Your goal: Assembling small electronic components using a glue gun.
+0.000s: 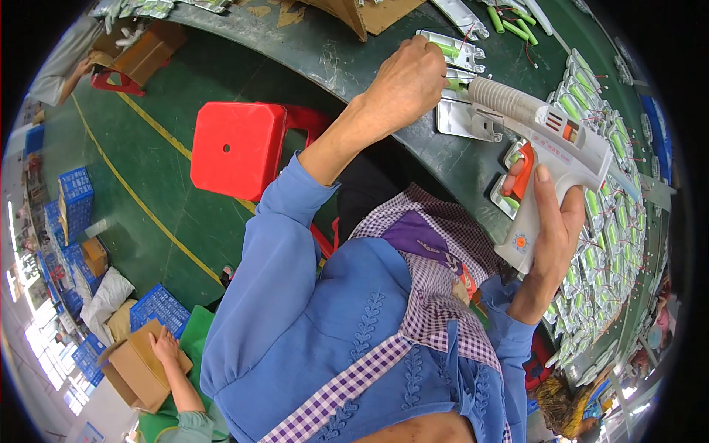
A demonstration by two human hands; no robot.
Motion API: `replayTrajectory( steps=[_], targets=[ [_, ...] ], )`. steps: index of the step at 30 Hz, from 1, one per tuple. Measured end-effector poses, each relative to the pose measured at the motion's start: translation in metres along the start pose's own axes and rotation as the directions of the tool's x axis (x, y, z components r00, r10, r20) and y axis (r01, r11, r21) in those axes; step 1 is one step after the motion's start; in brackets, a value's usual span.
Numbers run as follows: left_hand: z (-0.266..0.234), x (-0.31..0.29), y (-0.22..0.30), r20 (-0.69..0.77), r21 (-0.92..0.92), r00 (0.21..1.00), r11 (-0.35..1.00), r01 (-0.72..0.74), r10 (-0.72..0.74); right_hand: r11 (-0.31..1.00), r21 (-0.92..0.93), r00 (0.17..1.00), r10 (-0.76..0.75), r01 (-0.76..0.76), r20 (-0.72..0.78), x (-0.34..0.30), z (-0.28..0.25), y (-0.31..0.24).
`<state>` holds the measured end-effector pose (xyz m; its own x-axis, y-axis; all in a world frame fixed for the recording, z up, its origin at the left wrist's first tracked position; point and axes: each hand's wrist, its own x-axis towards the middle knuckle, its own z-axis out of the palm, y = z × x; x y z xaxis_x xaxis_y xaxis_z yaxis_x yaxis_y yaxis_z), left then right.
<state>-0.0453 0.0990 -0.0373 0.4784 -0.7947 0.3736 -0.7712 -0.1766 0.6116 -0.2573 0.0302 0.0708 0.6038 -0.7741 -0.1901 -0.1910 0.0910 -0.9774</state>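
Note:
My right hand is wrapped around the handle of a white glue gun, with fingers at its orange trigger. The gun's ribbed front end points left, over a white plastic casing half with a green battery cell in it. Right beside that nozzle, my left hand is closed with its fingers curled down; what its fingertips hold is hidden. Another white casing half with a green cell lies just beyond, and an unfilled-looking casing half lies nearer me on the dark green table.
Many casing halves with green cells are stacked on the table at right. Loose green cells and a cardboard box sit at the far side. A red stool stands on the floor. At lower left another person's hand touches a carton.

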Motion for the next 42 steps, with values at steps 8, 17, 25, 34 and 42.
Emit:
replayTrajectory(
  steps=[8, 17, 25, 34, 42],
  targets=[
    [-0.002, 0.001, -0.001, 0.019, -0.030, 0.999, 0.999, -0.033, 0.033, 1.000, -0.014, 1.000, 0.025, -0.025, -0.009, -0.007, -0.003, 0.004],
    [-0.010, 0.007, 0.009, -0.031, -0.019, 0.997, 0.997, -0.076, 0.076, 0.972, 0.234, 0.999, 0.009, 0.000, -0.035, -0.017, -0.014, 0.010],
    [-0.013, 0.040, 0.010, -0.206, -0.099, 0.971, 0.984, -0.145, 0.122, 0.668, 0.744, 0.996, 0.088, -0.033, -0.034, -0.020, -0.050, 0.025],
    [0.004, 0.034, 0.024, -0.065, 0.034, 0.958, 0.960, -0.277, 0.279, 0.430, 0.903, 0.996, -0.076, -0.013, 0.050, -0.019, -0.071, 0.030],
    [0.014, 0.038, 0.053, 0.200, 0.248, 0.962, 0.940, -0.234, 0.187, 0.460, 0.888, 0.994, -0.092, -0.009, 0.057, -0.032, -0.070, 0.015]
  ],
)
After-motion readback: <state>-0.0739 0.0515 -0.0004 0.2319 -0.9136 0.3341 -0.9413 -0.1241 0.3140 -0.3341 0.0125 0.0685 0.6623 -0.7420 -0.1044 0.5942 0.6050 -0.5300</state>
